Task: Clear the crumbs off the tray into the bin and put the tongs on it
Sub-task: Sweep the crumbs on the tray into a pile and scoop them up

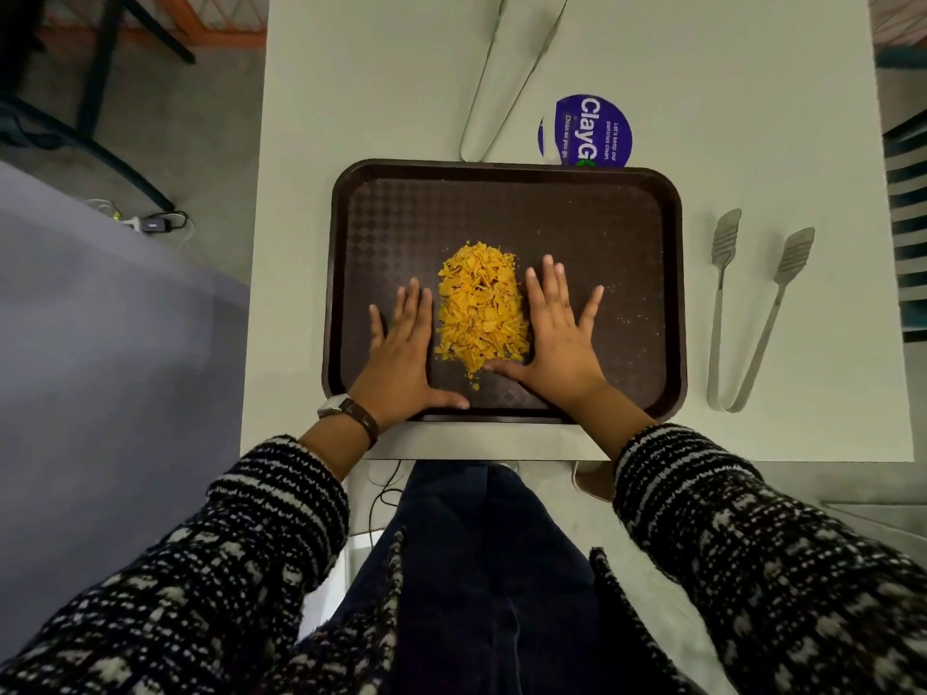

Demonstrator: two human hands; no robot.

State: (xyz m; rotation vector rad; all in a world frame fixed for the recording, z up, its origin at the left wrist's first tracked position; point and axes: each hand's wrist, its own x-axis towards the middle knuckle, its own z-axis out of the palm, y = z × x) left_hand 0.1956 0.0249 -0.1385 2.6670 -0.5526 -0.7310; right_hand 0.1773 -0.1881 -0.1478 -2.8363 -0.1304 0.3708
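Observation:
A dark brown tray (pixel 602 203) lies on the white table in front of me. A heap of orange-yellow crumbs (pixel 479 306) sits in its middle. My left hand (pixel 404 353) lies flat on the tray, fingers spread, just left of the heap. My right hand (pixel 559 338) lies flat and open on the heap's right side, its thumb under the heap's near end. A few stray crumbs dot the tray's right part. One pair of metal tongs (pixel 752 318) lies on the table right of the tray. A second pair of tongs (pixel 506 77) lies beyond the tray's far edge.
A round purple sticker (pixel 594 127) is on the table behind the tray. The table's left edge runs close to the tray, with floor, cables and a black frame beyond. No bin is in view.

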